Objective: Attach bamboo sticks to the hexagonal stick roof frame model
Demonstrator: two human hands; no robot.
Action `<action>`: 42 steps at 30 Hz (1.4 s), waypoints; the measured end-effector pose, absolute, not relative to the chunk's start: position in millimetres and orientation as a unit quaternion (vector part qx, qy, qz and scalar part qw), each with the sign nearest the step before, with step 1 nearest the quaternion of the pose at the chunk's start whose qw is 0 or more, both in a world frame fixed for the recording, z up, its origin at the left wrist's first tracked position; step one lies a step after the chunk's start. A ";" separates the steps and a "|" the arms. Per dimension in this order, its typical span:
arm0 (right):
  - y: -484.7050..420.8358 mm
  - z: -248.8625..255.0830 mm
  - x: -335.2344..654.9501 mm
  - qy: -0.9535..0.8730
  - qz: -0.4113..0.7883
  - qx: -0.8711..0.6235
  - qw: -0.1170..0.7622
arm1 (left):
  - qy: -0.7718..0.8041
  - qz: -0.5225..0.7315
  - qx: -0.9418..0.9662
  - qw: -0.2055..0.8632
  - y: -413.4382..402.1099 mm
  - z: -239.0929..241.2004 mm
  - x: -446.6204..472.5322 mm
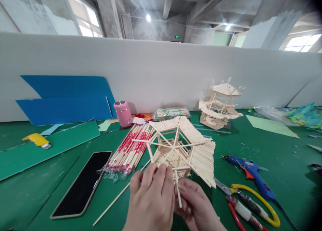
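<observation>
A hexagonal roof frame of thin wooden sticks [184,147] stands tilted on the green table [251,150] in front of me. My left hand [151,199] is closed, its fingers pressed on the frame's near lower edge. My right hand [195,206] is closed on a short loose stick [178,189], held upright against that same edge. Both hands touch each other low in the view.
A pack of red-and-white wrapped chopsticks [130,149] and a phone [83,184] lie to the left. Scissors [249,204] and a blue glue gun [251,172] lie to the right. A finished stick pavilion [218,105], a pink cup [122,113], blue boards [67,100] and a yellow cutter [37,139] sit further back.
</observation>
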State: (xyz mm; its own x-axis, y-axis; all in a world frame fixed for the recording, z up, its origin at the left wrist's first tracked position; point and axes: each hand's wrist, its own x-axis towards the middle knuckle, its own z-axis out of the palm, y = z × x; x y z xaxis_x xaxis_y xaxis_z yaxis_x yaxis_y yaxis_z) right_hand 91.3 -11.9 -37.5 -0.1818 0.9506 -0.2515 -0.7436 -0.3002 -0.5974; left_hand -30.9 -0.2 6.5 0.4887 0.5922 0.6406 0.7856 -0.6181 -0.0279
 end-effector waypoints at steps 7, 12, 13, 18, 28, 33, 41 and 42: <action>-12.4 -35.3 92.0 -0.180 0.749 -0.298 0.563 | -0.419 -0.322 -0.837 0.145 -1.1 6.9 -28.0; -12.9 -35.6 91.1 -0.183 0.749 -0.297 0.564 | -0.413 -0.307 -0.844 0.151 -0.6 6.8 -30.0; -12.8 -35.6 91.1 -0.184 0.748 -0.296 0.564 | -0.411 -0.301 -0.847 0.153 -0.7 6.9 -30.4; -13.0 -35.0 91.7 -0.184 0.747 -0.295 0.567 | -0.411 -0.295 -0.848 0.155 -1.2 7.2 -31.2; -12.5 -37.3 91.5 -0.183 0.747 -0.293 0.569 | -0.412 -0.292 -0.850 0.151 -0.5 7.1 -30.0; -13.3 -36.1 90.8 -0.188 0.744 -0.301 0.566 | -0.402 -0.265 -0.865 0.138 0.0 13.4 -37.8; -12.7 -33.3 91.4 -0.191 0.738 -0.319 0.563 | -0.457 -0.349 -0.816 0.063 9.4 36.0 -50.9; -12.8 -33.4 91.4 -0.192 0.738 -0.321 0.562 | -0.460 -0.342 -0.818 0.049 11.0 37.5 -51.5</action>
State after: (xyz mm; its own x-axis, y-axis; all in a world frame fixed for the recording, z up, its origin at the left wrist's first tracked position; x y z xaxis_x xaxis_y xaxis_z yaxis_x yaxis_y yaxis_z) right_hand 91.4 -12.8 -33.4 -0.1620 0.9526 -0.2574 -0.7065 -0.2941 -0.6437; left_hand -51.5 11.0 37.5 0.3421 0.7192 0.6047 0.7861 -0.5716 0.2352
